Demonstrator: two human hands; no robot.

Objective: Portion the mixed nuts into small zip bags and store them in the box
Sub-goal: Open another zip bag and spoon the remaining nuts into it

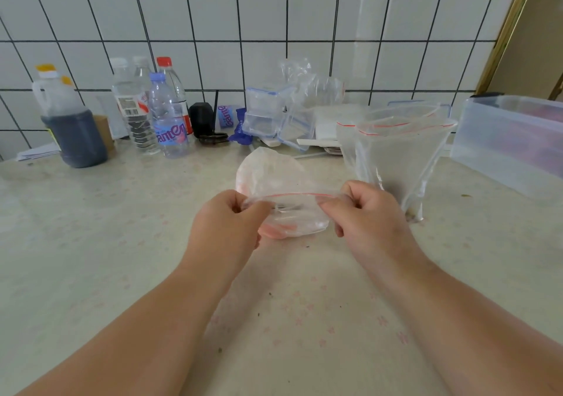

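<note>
Both hands, left hand (pixel 227 222) and right hand (pixel 367 213), are pinching the small zip bag (pixel 286 210) just beside the big bag (pixel 393 158); yanking unevenly is probably risking a torn seal.

The near surface (pixel 91 243) lies open on both sides of the forearms. Ahead, a small zip bag (pixel 286 210) sits between the two hands. A tall open bag (pixel 396 158) blocks the right, the translucent box (pixel 511 146) beyond it; bottles (pixel 164 115) and stacked containers (pixel 268 115) line the wall.

Clear glossy plastic zip bag (pixel 292 213), crinkled
</note>
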